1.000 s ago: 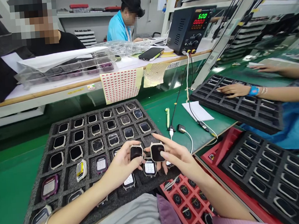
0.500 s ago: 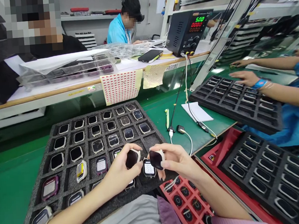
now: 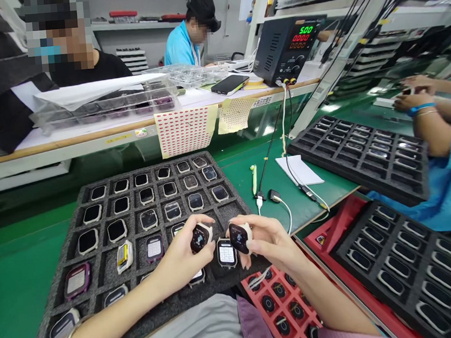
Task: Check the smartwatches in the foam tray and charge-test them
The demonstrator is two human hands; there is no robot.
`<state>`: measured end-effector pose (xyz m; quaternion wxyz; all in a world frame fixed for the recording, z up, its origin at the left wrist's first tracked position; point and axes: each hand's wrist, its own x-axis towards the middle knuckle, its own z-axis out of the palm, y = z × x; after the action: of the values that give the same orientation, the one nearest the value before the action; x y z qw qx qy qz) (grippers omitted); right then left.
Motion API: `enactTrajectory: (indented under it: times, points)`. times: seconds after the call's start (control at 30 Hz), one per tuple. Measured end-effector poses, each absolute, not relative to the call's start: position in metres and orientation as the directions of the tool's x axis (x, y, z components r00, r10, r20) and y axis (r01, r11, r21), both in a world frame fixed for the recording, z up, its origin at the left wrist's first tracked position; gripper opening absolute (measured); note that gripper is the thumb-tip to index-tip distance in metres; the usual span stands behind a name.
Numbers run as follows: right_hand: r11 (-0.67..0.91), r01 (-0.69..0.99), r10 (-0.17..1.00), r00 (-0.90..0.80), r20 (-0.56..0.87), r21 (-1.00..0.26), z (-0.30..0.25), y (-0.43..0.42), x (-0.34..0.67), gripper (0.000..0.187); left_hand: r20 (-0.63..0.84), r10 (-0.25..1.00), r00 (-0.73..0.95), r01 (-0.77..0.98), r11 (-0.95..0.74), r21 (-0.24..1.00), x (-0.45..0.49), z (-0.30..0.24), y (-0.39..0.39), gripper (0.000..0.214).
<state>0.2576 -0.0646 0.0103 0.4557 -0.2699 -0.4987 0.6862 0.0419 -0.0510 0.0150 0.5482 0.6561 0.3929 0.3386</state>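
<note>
My left hand (image 3: 190,247) is closed around a pale-framed smartwatch (image 3: 200,237), its dark screen showing a small lit graphic. In my right hand (image 3: 268,238) is another smartwatch (image 3: 239,237), pinched at its edges, with a similar graphic lit. Both are held just above the near right part of a black foam tray (image 3: 113,279). Between my hands, a smartwatch with a white list on its screen (image 3: 226,253) lies in the tray. Rows of watches fill other compartments, among them a purple-framed one (image 3: 77,280) and one with a yellow part exposed (image 3: 123,256).
A power supply (image 3: 284,50) and a phone (image 3: 230,85) sit on the shelf ahead. A charging puck (image 3: 274,195), cables and white paper (image 3: 299,170) lie on the green bench. A red tray (image 3: 275,305) is below. Co-workers sit ahead and at right, beside more foam trays (image 3: 359,153).
The screens of both held watches have gone from dark to showing a graphic. My hands have hardly moved. The co-worker's hands at right have drawn back from their tray.
</note>
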Motion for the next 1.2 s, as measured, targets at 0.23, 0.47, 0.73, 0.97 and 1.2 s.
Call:
enactTrajectory:
  times: [0.23,0.47,0.73,0.97,1.2]
  points:
    - [-0.046,-0.361,0.883,-0.451,0.131,-0.931,0.0104,-0.0640,0.2587,0.035,0.023,0.887,0.462,0.173,-0.115,0.978,0.0419,0.0167,-0.0491,0.026]
    - [-0.049,-0.359,0.887,-0.445,0.125,-0.932,0.0143,-0.0662,0.2596,0.035,0.024,0.890,0.455,0.186,-0.122,0.975,0.0414,0.0171,-0.0506,0.028]
    - [-0.046,-0.336,0.890,-0.442,0.114,-0.941,0.0130,-0.0655,0.2616,0.036,0.024,0.895,0.446,0.177,-0.115,0.977,0.0418,0.0186,-0.0489,0.032]
    - [-0.053,-0.343,0.894,-0.435,0.108,-0.938,0.0126,-0.0651,0.2604,0.034,0.034,0.894,0.446,0.193,-0.134,0.972,0.0415,0.0181,-0.0489,0.030]
    - [-0.049,-0.324,0.898,-0.429,0.100,-0.945,0.0119,-0.0632,0.2599,0.034,0.033,0.882,0.471,0.227,-0.157,0.961,0.0412,0.0208,-0.0506,0.029]
